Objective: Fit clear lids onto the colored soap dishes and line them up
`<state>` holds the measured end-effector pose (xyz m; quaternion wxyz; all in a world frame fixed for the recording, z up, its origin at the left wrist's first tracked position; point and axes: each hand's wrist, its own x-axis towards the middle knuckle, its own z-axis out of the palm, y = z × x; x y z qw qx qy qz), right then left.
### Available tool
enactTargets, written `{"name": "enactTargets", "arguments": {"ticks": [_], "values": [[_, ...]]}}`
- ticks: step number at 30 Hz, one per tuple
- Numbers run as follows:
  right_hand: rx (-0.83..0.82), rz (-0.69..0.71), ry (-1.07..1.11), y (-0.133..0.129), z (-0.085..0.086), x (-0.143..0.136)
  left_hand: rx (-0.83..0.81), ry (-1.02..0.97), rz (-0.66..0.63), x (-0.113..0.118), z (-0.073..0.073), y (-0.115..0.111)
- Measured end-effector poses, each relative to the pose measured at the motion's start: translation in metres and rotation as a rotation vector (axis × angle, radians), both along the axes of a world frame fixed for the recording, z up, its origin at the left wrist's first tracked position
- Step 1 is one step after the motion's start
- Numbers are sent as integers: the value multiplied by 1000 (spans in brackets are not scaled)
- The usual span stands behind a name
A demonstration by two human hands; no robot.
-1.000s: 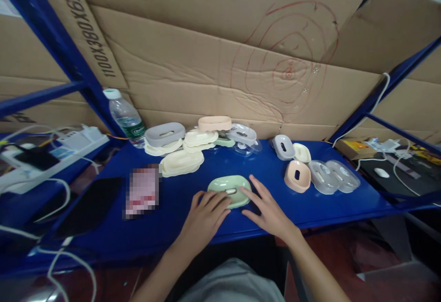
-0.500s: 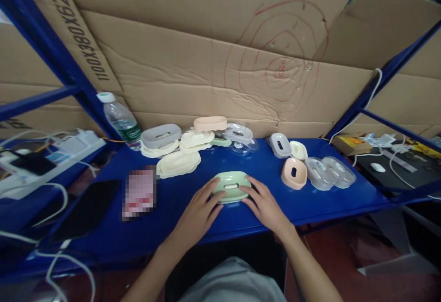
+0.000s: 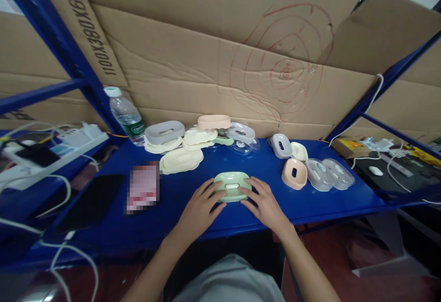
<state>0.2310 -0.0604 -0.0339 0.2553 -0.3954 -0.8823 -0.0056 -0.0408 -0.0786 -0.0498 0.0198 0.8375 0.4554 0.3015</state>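
A green oval soap dish (image 3: 232, 178) with a pale slot in its middle lies on the blue tabletop in front of me. My left hand (image 3: 201, 203) is at its left end, fingers spread, with fingertips over the rim and the inside. From the other end my right hand (image 3: 267, 201) reaches over in the same way, its fingers apart. Both thumbs are near the dish's front edge. Neither hand is wrapped round the dish. Whether every fingertip touches it, I cannot tell.
Behind lie a grey dish (image 3: 165, 131), cream pieces (image 3: 182, 159) and a peach dish (image 3: 214, 121). Another peach dish (image 3: 294, 173) and clear-covered dishes (image 3: 319, 173) stand right. A water bottle (image 3: 126, 116), a blurred pink packet (image 3: 143, 187) and a black phone-like slab (image 3: 90, 202) are left.
The camera view has shifted slightly. Both hands stay at the two ends of the green soap dish, with only small finger shifts.
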Motion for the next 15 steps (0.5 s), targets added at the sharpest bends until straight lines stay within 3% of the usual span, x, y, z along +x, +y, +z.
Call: {"name": "enactTargets", "arguments": {"ticks": [4,8,13,15], "values": [[0,-2,40,-2,-3,5,-16,-45,-5,0,7,-5],[18,-93,110,-11,-4,13,-56,-119,52,-2,14,-10],[19,-47,-21,-14,4,23,-27,1,-31,0,10,-9],[63,-181,-51,-7,4,36,-20,24,-37,1,9,-8]]}}
